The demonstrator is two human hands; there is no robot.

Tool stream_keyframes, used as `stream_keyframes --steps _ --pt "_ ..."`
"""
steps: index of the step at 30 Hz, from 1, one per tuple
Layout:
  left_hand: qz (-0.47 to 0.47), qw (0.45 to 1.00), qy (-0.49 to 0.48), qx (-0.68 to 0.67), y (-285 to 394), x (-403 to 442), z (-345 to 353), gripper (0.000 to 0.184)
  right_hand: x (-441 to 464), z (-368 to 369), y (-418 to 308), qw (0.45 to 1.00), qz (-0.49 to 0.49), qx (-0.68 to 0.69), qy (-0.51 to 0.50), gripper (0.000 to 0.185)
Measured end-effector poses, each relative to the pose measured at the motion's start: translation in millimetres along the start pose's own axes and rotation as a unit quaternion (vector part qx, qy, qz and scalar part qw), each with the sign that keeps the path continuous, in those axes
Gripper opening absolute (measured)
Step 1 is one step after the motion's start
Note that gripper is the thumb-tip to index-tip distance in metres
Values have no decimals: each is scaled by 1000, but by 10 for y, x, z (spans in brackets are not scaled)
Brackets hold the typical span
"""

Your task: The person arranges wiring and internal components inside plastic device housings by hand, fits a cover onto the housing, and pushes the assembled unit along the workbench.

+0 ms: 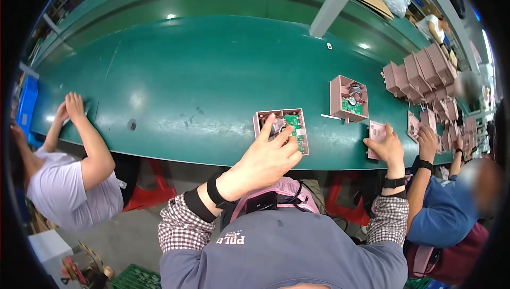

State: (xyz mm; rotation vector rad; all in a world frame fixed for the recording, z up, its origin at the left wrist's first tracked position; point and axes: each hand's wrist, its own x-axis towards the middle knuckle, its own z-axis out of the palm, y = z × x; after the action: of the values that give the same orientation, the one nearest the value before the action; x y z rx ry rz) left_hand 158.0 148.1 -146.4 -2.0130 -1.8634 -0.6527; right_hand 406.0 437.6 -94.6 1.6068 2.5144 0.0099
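Note:
My left hand (pixel 263 158) reaches over an open pink box (pixel 304 129), its fingers spread and lying over the inside. A green circuit board (pixel 292 121) and a dark round part with wires show in the box, partly hidden under the fingers. Near the table's front edge, my right hand (pixel 390 148) is closed on a flat pink panel (pixel 376 130), thumb at its left side and fingers along its right. Between and behind my hands stands another open pink box (pixel 336 97), holding a coil-like round part (pixel 355 92) and a green board.
A green table (pixel 202 76) runs across, with a metal post (pixel 334 4) at the back. Stacked pink boxes (pixel 422 73) stand at right. Co-workers sit on both sides; the right one's hand (pixel 426 143) is close to mine. A thin white strip (pixel 332 116) lies nearby.

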Motion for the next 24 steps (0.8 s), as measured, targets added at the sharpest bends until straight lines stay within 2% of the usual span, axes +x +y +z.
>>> stream_keyframes --steps 4,5,6,8,10,11,13,19,24 --pt "0 1000 -4 -6 -7 -23 36 11 -78 -154 -232 1000 -5 27 3 102" --pt "-2 1000 0 -6 -2 -30 39 11 -132 -232 -345 985 -103 141 -7 103" --pt "0 1000 4 -6 1 -36 39 11 -214 -310 -471 947 -197 254 -17 104" --pt "8 1000 12 -6 7 -31 42 11 -375 -405 -726 808 -363 463 -34 107" --pt "-7 1000 16 -6 69 -31 72 14 -364 -467 -1084 786 -508 351 -38 107" --pt "-21 1000 18 -4 109 -45 91 17 -371 -476 -1265 785 -512 347 -40 107" --pt "-53 998 21 3 165 -83 119 23 -376 -474 -1570 746 -564 342 -95 105" --pt "-85 991 95 -33 200 -151 200 39 -266 -444 -1940 711 -626 285 -148 103" --pt "-101 991 36 -79 203 -143 308 56 -342 -489 -1999 712 -623 277 -170 100"
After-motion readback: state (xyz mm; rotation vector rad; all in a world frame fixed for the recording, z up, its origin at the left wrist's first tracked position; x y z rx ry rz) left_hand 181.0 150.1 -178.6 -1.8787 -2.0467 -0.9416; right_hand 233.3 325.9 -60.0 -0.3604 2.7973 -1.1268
